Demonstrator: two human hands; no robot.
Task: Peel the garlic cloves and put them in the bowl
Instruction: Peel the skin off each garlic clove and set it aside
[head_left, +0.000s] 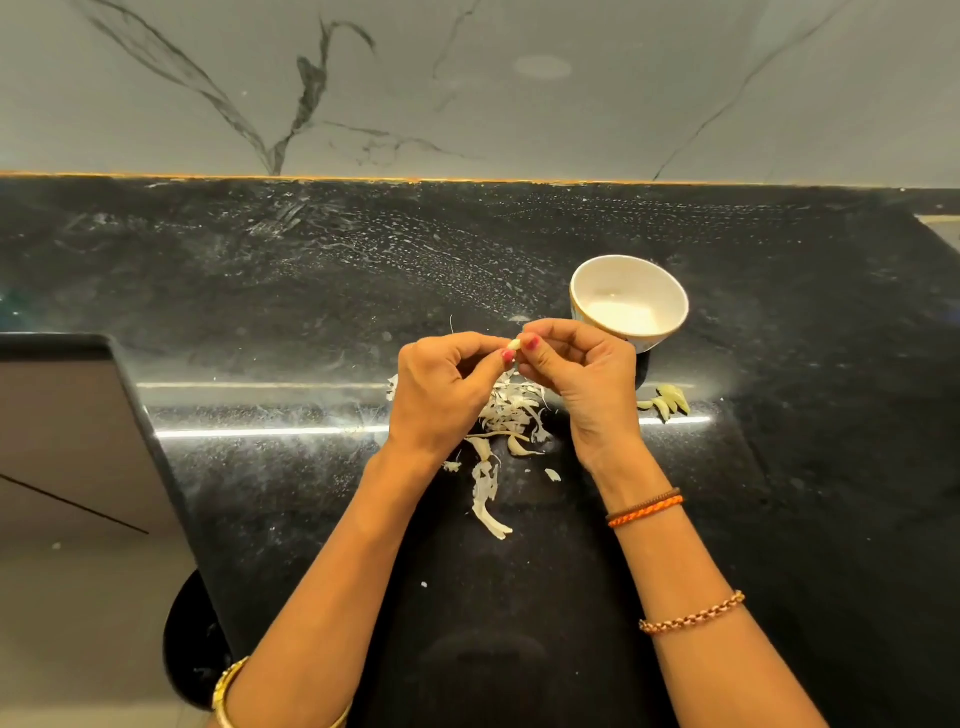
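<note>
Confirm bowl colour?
White inside, with a thin gold rim; the bowl shows best in the head view.

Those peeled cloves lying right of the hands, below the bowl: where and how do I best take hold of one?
Pinch one of the peeled cloves across its narrow middle, coming from above. They lie flat on the counter in a tight cluster, so probably start with an outer one; the bowl stands just behind.

The black countertop (260, 291) lies bare to the left and far side of the hands. The white bowl (629, 301) stands just beyond the right hand (576, 379), its mouth uncovered. Garlic skins (506, 415) litter the near middle; peeled cloves (667, 400) lie right of them.
</note>
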